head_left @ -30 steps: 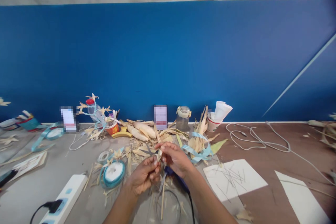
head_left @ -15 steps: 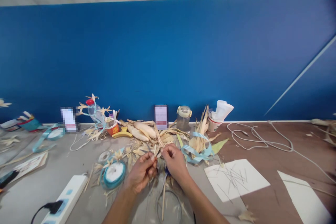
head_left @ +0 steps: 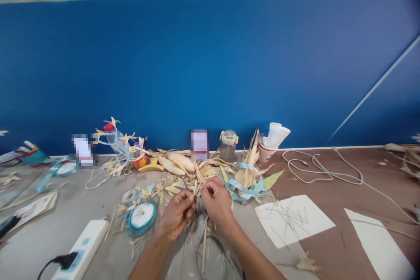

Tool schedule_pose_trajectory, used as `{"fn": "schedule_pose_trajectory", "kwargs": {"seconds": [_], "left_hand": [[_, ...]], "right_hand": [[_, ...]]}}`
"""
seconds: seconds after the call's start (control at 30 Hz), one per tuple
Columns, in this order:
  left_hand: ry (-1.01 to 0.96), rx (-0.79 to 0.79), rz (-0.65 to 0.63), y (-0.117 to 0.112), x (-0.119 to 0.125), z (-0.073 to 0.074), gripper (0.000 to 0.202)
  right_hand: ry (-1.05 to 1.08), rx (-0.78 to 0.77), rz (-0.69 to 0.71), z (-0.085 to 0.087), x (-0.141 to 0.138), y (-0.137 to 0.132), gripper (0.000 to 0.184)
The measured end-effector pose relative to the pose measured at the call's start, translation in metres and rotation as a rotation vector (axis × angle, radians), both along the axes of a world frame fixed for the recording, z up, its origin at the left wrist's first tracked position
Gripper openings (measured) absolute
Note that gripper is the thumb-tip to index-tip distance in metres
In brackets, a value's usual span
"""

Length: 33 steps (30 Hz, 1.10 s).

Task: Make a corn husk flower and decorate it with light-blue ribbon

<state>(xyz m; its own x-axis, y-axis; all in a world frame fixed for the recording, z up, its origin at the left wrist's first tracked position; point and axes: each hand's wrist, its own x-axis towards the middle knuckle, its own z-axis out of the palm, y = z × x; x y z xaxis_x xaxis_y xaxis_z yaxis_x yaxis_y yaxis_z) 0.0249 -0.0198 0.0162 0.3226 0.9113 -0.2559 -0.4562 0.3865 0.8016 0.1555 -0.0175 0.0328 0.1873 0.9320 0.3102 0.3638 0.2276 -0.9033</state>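
My left hand point(head_left: 178, 215) is closed in a pinch, thumb against fingertips, at the middle of the table. Close to its right, my right hand point(head_left: 217, 201) is also pinched, its fingers curled. A small pale piece of dried corn husk point(head_left: 198, 189) shows between the two sets of fingertips; its exact shape is too small to make out. Just beyond the hands lies a heap of dry husks point(head_left: 175, 186), with whole husk-wrapped ears point(head_left: 180, 162) behind it. Below the hands are a thin stick point(head_left: 204, 249) and a dark ring-shaped thing point(head_left: 212, 257), partly see-through.
A blue ribbon spool point(head_left: 142, 218) and a tape roll point(head_left: 128, 196) lie left, near a white power strip point(head_left: 85, 245). Loose blue ribbon point(head_left: 244, 191) and paper point(head_left: 293, 221) with thin dark sticks lie right. A phone point(head_left: 200, 145) and jar point(head_left: 228, 146) stand behind.
The whole view has shifted slightly, so the background sits a little higher and further left. Both hands keep nearly the same pinch, with only slight finger movement.
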Motion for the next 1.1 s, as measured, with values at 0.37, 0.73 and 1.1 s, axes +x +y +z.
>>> {"fn": "schedule_pose_trajectory", "kwargs": {"seconds": [0.37, 0.73, 1.1], "left_hand": [[0.006, 0.003, 0.003, -0.0006, -0.0001, 0.0014, 0.032], [-0.055, -0.067, -0.035, 0.0020, -0.0033, 0.0010, 0.029], [-0.105, -0.127, -0.085, 0.0023, -0.0073, -0.0004, 0.029]], "right_hand": [[0.170, -0.012, 0.056, 0.0013, -0.0030, -0.0015, 0.019], [0.195, -0.014, 0.097, 0.0010, -0.0036, -0.0039, 0.019], [0.200, -0.016, 0.109, 0.0025, -0.0037, -0.0058, 0.019]]}}
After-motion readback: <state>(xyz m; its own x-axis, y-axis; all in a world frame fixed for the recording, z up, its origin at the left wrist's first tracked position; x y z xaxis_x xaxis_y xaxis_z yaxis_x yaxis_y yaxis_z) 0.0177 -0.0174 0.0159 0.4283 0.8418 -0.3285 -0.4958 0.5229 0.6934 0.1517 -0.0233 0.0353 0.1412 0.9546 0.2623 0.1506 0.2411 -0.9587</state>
